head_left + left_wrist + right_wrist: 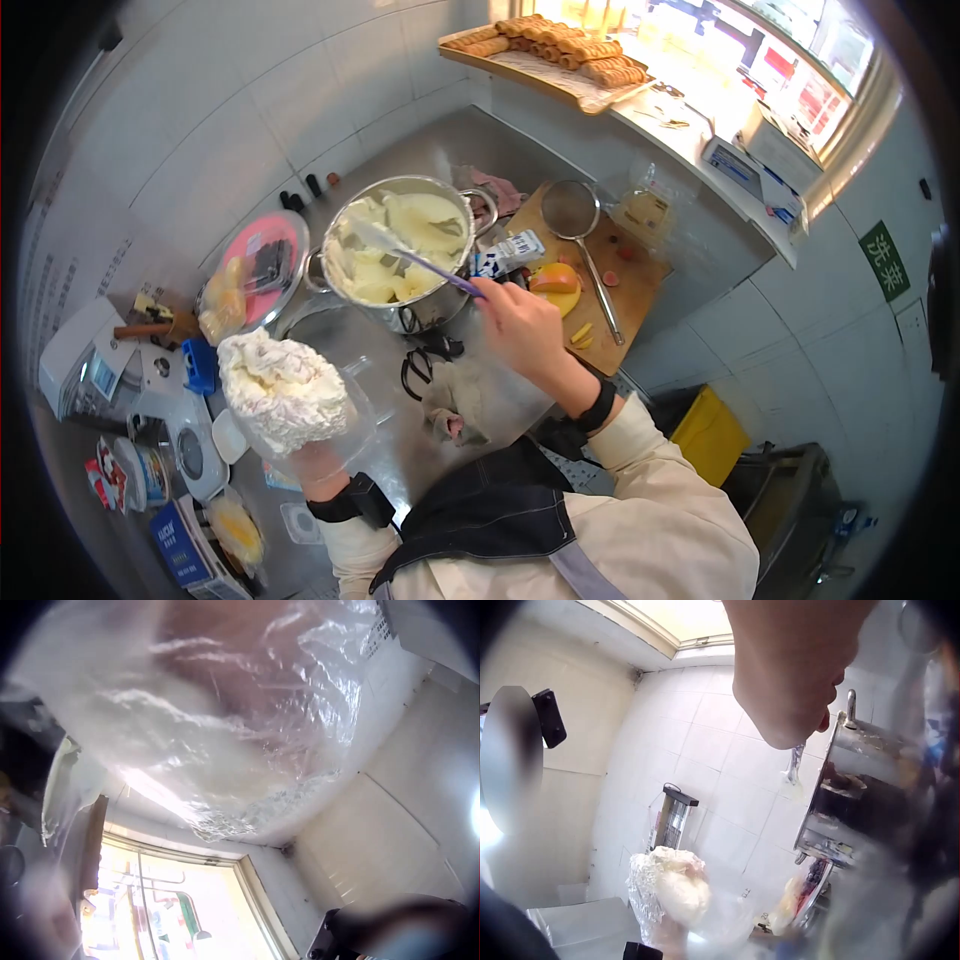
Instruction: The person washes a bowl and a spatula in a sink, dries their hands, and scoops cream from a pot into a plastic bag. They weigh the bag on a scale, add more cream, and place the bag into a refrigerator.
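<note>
One purple-handled spatula (pixel 452 278) is in my right hand (pixel 522 322), my fingers curled round its handle, its pale blade over the single steel pot (pixel 393 314), which has two loop handles and holds thick pale cream (pixel 430 212). One clear plastic bag (pixel 358 408), heaped with more whipped cream at its mouth, sits on my left hand (pixel 312 466), held up left of the pot and well apart from it; plastic and cream hide those fingers, so I cannot tell whether they are curled or spread. Of the writing about me, two white characters read clearly, 洗菜, on the green sign (pixel 885 262) on the right-hand wall. Lines of dark characters on the left wall (pixel 75 270) are too faint for me to read, and so is the pale lettering on the blue box (pixel 178 545) at lower left. One white-and-blue packet (pixel 512 252) lies just beside the pot, its dark print too small to make out. On the one wooden board (pixel 640 290) I count one long-handled strainer (pixel 571 208) and one cut orange-red fruit piece (pixel 556 278), with a few yellow strips (pixel 581 333) near it. One tray (pixel 592 100) on the sill carries stacked golden rolls (pixel 560 45), too overlapped to number exactly.
</note>
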Available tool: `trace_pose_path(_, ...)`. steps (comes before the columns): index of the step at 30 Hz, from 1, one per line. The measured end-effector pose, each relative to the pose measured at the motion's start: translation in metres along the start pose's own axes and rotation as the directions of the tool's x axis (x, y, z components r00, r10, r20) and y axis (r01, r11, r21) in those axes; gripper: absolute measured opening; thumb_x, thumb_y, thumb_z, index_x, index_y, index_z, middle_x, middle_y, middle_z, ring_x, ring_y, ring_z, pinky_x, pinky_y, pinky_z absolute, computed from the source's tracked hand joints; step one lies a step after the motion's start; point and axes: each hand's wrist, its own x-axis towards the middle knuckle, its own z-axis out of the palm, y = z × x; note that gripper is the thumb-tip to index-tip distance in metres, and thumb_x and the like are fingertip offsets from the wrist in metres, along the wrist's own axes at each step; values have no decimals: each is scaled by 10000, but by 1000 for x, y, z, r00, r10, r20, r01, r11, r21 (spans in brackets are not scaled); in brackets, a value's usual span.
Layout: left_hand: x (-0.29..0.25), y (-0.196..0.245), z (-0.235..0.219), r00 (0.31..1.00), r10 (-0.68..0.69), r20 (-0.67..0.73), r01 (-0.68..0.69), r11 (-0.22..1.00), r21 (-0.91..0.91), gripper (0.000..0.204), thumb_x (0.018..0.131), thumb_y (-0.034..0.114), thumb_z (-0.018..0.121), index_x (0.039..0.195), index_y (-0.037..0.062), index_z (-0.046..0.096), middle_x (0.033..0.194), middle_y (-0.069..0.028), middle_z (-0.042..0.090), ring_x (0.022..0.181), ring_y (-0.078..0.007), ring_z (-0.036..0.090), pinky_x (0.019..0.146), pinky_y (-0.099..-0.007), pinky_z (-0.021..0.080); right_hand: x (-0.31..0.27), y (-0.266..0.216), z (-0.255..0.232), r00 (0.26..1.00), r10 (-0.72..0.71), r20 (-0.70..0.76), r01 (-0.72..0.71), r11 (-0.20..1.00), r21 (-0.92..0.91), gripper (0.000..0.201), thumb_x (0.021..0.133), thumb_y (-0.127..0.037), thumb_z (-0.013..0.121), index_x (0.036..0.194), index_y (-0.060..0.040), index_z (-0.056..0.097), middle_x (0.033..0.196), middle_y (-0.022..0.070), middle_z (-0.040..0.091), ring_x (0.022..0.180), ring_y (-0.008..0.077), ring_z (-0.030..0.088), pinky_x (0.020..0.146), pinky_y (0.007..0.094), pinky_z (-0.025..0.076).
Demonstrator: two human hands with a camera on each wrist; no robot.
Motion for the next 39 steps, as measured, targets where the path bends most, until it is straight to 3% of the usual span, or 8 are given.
trace_pose_path(7,26,-1,-10,999,-41,15,42,997,-71,592,897,389,421,1375,104,218,1419,-72,234,1293,-253,237,1083,-381,161,50,14,-29,949,-295,-113,314,915,251,428,646,-150,697,1060,-109,597,1115,98,542,1036,290,483,892,397,355)
trace_pose_path(10,25,4,-9,999,-40,19,41,998,-50,589,894,386,426,1371,103,225,1413,-72,243,1287,-253,246,1079,-380,168,64,99,-14,917,342,-208,-177,813,555,213,775,-57,563,975,-80,631,1005,119,588,861,260,544,798,346,434)
trace_pose_path(12,23,0,-2,999,-42,26,43,998,-38,587,893,384,429,1368,103,230,1409,-72,249,1283,-253,252,1076,-380,173,64,170,26,801,599,-12,-568,767,299,224,806,-180,547,909,-3,637,885,192,632,813,305,615,733,382,476)
trace_pose_path(16,27,2,4,995,-51,81,52,999,-7,583,890,380,435,1363,102,239,1401,-72,261,1276,-254,263,1070,-379,183,70,209,72,629,702,335,-732,679,-49,594,761,-497,564,968,58,610,909,216,625,820,313,622,708,352,484)
trace_pose_path(18,-41,4,110,994,-60,93,60,998,9,581,888,378,438,1360,101,244,1397,-72,267,1272,-254,269,1067,-379,188,75,197,75,559,705,437,-732,667,-140,731,713,-541,604,988,136,572,985,242,607,937,317,601,771,349,466)
trace_pose_path(19,37,5,4,993,-67,98,67,998,13,580,887,377,440,1359,101,247,1395,-72,270,1270,-254,272,1065,-378,191,78,195,79,556,707,437,-734,664,-139,731,713,-541,604,988,136,572,985,242,607,937,317,601,771,349,466)
trace_pose_path(27,38,-3,22,985,-114,129,111,993,29,571,881,369,453,1348,98,266,1379,-72,295,1254,-255,295,1053,-377,210,77,172,104,603,655,455,-791,563,239,568,687,-279,682,1088,52,454,921,252,599,864,350,606,753,391,472)
trace_pose_path(39,42,2,34,984,-158,84,147,981,124,558,872,358,472,1331,95,295,1355,-71,332,1231,-256,329,1035,-375,240,34,94,60,876,482,29,-483,875,31,394,691,-195,643,974,-27,426,888,206,569,811,380,573,679,448,457)
